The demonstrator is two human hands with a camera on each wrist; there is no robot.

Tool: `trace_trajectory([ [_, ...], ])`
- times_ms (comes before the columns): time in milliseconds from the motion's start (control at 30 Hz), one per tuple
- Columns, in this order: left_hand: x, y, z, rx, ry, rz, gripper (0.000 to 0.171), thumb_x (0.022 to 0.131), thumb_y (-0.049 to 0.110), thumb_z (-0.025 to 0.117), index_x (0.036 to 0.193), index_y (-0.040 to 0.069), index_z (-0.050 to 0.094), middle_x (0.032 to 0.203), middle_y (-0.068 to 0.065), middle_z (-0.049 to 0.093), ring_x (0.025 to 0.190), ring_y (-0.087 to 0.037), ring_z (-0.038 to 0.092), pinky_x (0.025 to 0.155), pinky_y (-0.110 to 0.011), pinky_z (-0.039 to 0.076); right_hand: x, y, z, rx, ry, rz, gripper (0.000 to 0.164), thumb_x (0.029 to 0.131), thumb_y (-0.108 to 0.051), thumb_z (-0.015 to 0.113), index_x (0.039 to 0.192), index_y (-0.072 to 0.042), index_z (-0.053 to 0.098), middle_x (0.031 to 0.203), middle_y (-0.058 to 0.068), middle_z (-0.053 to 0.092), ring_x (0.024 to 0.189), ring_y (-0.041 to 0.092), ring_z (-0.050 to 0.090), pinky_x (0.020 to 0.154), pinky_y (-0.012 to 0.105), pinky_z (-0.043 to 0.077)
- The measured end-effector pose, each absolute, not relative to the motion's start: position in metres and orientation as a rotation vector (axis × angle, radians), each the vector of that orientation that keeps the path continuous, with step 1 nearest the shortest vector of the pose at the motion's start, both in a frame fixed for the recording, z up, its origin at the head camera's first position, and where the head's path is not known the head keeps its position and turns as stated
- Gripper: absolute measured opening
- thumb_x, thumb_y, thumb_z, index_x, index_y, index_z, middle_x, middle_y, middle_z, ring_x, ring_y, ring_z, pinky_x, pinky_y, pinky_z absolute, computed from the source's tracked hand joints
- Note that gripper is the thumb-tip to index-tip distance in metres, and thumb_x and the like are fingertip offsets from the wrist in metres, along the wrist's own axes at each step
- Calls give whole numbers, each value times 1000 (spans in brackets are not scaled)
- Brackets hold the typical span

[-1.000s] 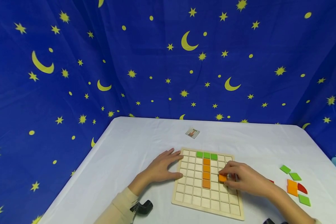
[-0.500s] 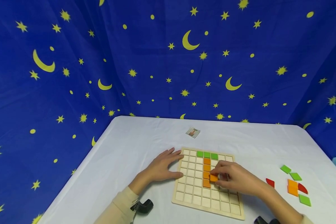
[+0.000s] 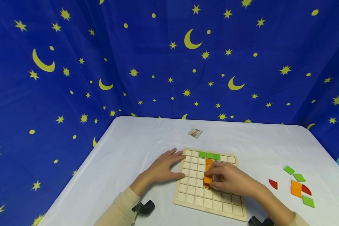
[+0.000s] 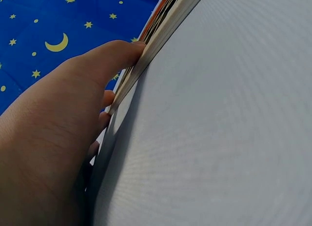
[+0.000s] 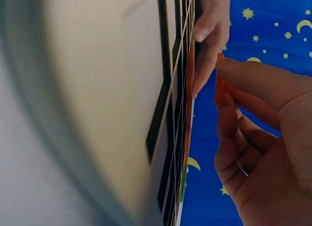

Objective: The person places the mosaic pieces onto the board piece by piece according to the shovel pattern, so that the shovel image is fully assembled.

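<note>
One orange tile, up off the board — pinched between thumb and fingertip of the right hand, below and right of centre in the head frame. Square by the look of it, so no long axis to speak of; over the lower part of the orange column, with a sliver of orange peeking out beneath. Out to the left of the right palm, right at the tips. In the right wrist view, edge-on and roughly parallel to the board — blue cloth showing between. Chiefly a matter of height, judging from here. No slack in that pinch. Farther from the tile, at the board's left rim: the left hand, fingers spread and nearly straight, thumb touching the edge, nothing held. Green row across the column's upper end. Orange count under the right hand: impossible to tell.
</note>
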State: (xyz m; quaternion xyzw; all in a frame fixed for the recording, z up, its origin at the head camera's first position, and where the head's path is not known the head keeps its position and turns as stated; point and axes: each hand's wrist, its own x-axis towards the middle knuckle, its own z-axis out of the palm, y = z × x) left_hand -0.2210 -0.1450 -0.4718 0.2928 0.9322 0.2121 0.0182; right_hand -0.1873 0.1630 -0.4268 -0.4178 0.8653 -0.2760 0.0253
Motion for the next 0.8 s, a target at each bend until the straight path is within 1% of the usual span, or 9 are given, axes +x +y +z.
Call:
trace_trajectory([
  [167,-220,-146,-471,926,2896,669,79,80,75,53,146,32,43,153,12,28,144,-17,14,115,-45,17,-188,155,-428,-1304,2685,-828,26,85,-35,74,110,-27,73,101,-19,58,80,3,53,69,24,46],
  [300,-220,-145,-471,927,2893,672,78,80,75,54,146,34,42,153,13,28,144,-16,14,115,-45,17,-189,151,-431,-1292,2668,-785,27,86,-37,73,111,-27,72,102,-18,58,81,4,53,71,27,46],
  [500,-220,-146,-470,918,2891,664,79,80,75,53,146,33,42,153,13,28,144,-17,14,114,-45,18,-192,146,-437,-1308,2630,-746,28,87,-42,70,112,-29,71,102,-18,58,84,2,54,73,28,49],
  [800,-221,-145,-470,876,2884,649,80,79,77,51,146,35,41,154,16,26,144,-16,13,114,-46,17,-192,143,-443,-1376,2617,-805,25,87,-38,71,110,-27,72,102,-17,57,84,1,55,74,26,50],
])
